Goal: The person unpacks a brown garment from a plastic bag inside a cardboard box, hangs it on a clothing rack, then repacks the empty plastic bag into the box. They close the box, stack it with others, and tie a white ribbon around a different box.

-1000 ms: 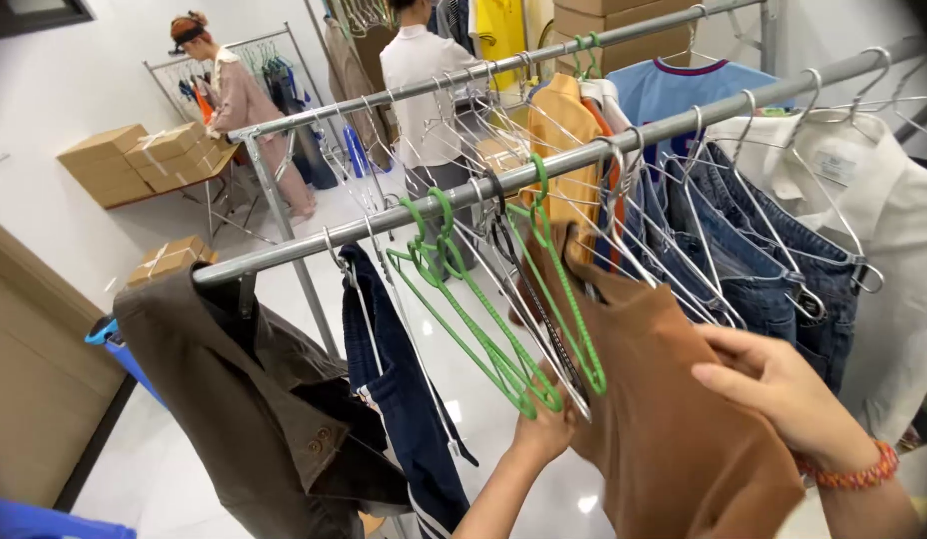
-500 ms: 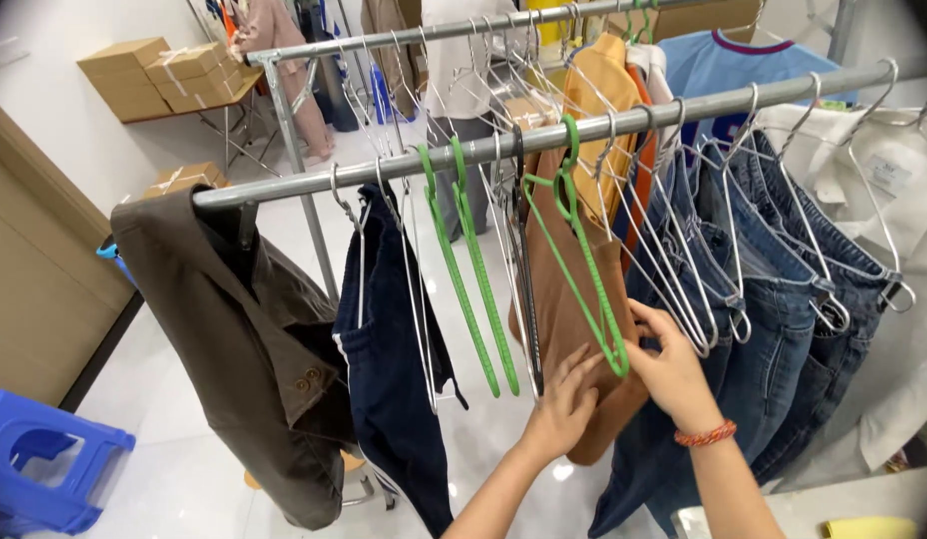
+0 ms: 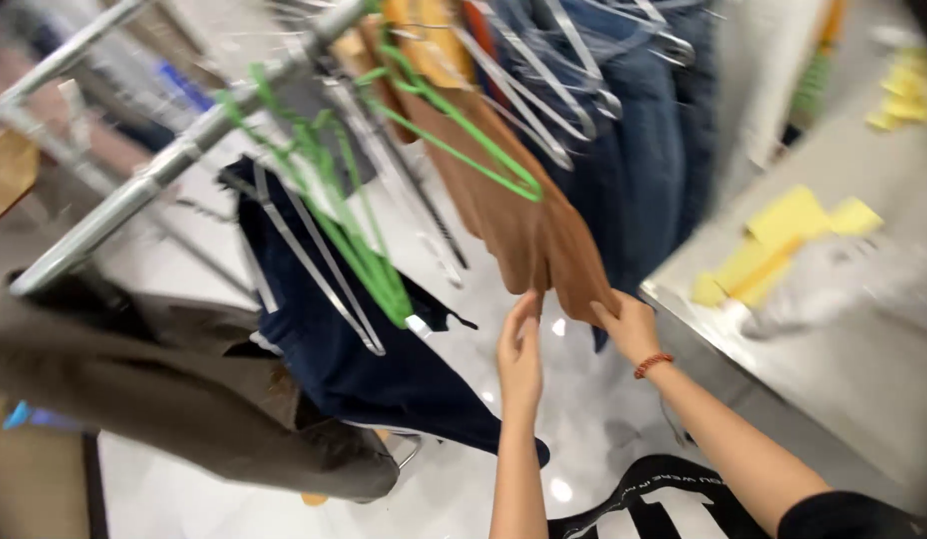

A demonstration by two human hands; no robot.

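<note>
Both hands meet at the lower hem of a rust-brown fabric garment [image 3: 528, 225] that hangs near the centre of the frame. The left hand [image 3: 520, 351] is raised just below the hem, its fingers straight and close together, their tips touching the cloth's bottom edge. The right hand [image 3: 630, 324], with a red beaded bracelet [image 3: 653, 364] at the wrist, has its fingers curled up onto the hem's right corner, pinching it.

The garment hangs from a bright green plastic hanger [image 3: 454, 150] hooked over a silver metal rail [image 3: 174, 160] that runs diagonally from the left edge to the top centre. Crowded against the garment on the right, in the upper middle of the frame, are dark blue denim clothes [image 3: 648, 170] on thin silver wire hangers [image 3: 573, 110]. To its left hang more green hangers [image 3: 349, 240] and a grey one in front of a navy blue garment [image 3: 354, 359], which fills the space left of the left hand. Farther left, a dark olive-brown jacket [image 3: 174, 399] droops across the lower left.

At the right edge stands a grey metal table [image 3: 843, 369] holding blurred yellow sheets [image 3: 783, 235]. Below the hands is a glossy white floor [image 3: 583, 419], and a black garment with white lettering [image 3: 663, 504] shows at the bottom edge.
</note>
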